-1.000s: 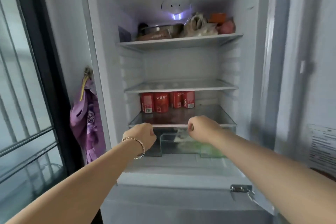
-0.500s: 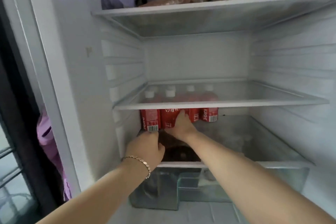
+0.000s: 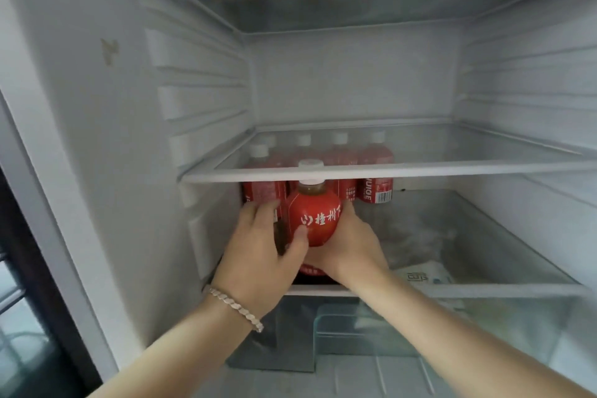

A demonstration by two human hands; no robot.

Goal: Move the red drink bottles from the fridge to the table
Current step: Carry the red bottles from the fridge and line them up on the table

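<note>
Centre frame, inside the fridge [image 3: 97, 145], under the glass shelf [image 3: 436, 168]: left hand [image 3: 258, 258] and right hand [image 3: 353, 247] curl round one red drink bottle [image 3: 318, 215], left thumb on its label. Other red bottles [image 3: 376, 192] stand upright just behind it. Bracelet [image 3: 235, 307] on left wrist.

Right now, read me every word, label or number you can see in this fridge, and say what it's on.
"山楂树", white, next character cut off: front red bottle.
"JUICE", running vertically: label of the rightmost back bottle.
Barcode digits and small print on the back bottles' labels: too small to read.
Print on the pale packet: blurred.
</note>
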